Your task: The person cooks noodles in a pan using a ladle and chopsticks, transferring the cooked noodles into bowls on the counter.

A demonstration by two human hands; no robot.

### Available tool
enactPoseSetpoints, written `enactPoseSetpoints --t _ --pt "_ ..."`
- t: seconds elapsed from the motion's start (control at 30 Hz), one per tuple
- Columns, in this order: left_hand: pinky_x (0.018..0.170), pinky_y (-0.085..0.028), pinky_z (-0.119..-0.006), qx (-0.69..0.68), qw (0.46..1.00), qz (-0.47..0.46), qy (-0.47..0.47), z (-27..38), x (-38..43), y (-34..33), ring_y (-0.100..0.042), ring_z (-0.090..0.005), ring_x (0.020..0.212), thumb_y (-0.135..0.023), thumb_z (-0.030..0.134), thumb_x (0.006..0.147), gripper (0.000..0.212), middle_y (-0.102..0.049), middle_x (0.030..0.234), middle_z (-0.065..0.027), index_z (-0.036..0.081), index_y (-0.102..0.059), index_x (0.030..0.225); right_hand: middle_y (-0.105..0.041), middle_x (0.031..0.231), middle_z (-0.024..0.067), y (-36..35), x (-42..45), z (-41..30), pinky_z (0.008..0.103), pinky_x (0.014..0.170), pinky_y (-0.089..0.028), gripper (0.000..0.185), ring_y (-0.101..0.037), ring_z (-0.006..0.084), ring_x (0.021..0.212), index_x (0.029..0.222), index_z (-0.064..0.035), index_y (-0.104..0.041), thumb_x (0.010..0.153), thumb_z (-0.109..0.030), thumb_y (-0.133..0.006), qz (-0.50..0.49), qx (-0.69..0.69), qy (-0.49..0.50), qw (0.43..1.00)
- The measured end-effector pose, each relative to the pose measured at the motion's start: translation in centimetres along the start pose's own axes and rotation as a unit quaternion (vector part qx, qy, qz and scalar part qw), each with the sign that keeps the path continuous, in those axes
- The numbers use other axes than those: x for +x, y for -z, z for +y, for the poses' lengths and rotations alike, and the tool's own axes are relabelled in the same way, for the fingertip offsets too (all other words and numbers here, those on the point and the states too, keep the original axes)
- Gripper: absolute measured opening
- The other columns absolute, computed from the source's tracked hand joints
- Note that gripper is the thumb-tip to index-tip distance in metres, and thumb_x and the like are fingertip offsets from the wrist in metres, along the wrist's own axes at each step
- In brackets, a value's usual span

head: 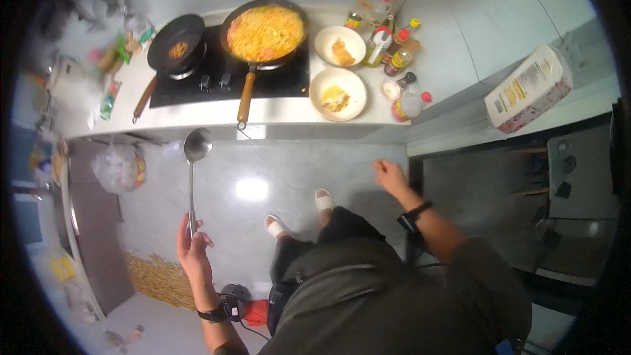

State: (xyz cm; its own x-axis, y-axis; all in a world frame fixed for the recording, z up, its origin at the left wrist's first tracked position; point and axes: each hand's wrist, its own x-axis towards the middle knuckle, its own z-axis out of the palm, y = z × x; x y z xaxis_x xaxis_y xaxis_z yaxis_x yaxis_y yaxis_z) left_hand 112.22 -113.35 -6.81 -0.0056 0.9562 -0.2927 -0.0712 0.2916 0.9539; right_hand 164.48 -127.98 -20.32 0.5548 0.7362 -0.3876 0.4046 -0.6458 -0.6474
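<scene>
My left hand (pixel 194 251) grips the handle end of a metal ladle (pixel 198 144), held out over the floor with its bowl pointing at the counter. My right hand (pixel 392 177) hangs above the floor on the right, fingers curled, with nothing visible in it. A large pan (pixel 266 32) on the black cooktop (pixel 222 93) is full of yellow noodle-like food with pinkish bits. Its wooden handle (pixel 246 96) juts past the counter's front edge. Left of it, a smaller dark frying pan (pixel 170 34) holds a little browned food.
Two cream bowls (pixel 340 29) (pixel 315 103) with food scraps stand right of the cooktop. Beside them are several sauce bottles (pixel 398 61) and a small jar (pixel 391 89). A carton (pixel 530 88) sits on the right ledge. A plastic bag (pixel 120 167) hangs below the counter at left.
</scene>
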Motion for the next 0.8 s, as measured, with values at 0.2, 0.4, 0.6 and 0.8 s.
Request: enactPoseSetpoints --t 0.2,0.4,0.6,0.8 --pt "0.067 -0.049 -0.027 0.009 0.999 -0.021 -0.043 5.8 1.6 -6.7 -0.056 -0.0125 0.075 -0.047 -0.003 0.096 0.05 -0.061 0.118 -0.0176 -0.002 -0.042 0.146 -0.065 0.074 0.0142 7.6 1.1 -5.1 0.0407 0.067 -0.051 0.032 -0.064 0.0334 0.066 0.103 -0.0034 -0.063 0.103 -0.033 -0.05 0.052 0.05 0.063 0.995" --pt "0.068 -0.049 -0.027 0.025 0.998 -0.044 -0.04 9.4 5.7 -10.3 -0.057 -0.0126 0.075 -0.047 -0.003 0.095 0.051 -0.062 0.116 -0.0167 -0.003 -0.043 0.146 -0.065 0.08 0.0107 12.3 4.1 -13.5 0.0353 0.065 -0.052 0.034 -0.065 0.023 0.065 0.102 -0.0026 -0.064 0.105 -0.032 -0.047 0.276 -0.116 0.296 0.907" --pt "0.067 -0.049 -0.026 0.012 0.996 -0.078 -0.051 10.3 12.7 -9.8 -0.058 -0.0125 0.076 -0.047 -0.003 0.094 0.051 -0.063 0.114 -0.0148 -0.003 -0.044 0.145 -0.071 0.094 0.0084 12.0 10.0 -23.4 0.0259 0.073 -0.056 0.025 -0.071 0.0145 0.082 0.106 0.0067 -0.067 0.1 -0.017 -0.061 0.088 0.313 0.246 0.913" --pt "0.07 -0.05 -0.026 0.01 0.991 -0.125 -0.037 12.3 20.8 -9.7 -0.058 -0.0131 0.077 -0.048 -0.001 0.095 0.05 -0.063 0.114 -0.0138 -0.002 -0.045 0.144 -0.072 0.089 0.0108 4.9 22.1 -29.6 0.0259 0.07 -0.058 0.03 -0.071 0.0147 0.079 0.106 0.0065 -0.068 0.099 -0.022 -0.063 0.104 0.356 0.183 0.911"
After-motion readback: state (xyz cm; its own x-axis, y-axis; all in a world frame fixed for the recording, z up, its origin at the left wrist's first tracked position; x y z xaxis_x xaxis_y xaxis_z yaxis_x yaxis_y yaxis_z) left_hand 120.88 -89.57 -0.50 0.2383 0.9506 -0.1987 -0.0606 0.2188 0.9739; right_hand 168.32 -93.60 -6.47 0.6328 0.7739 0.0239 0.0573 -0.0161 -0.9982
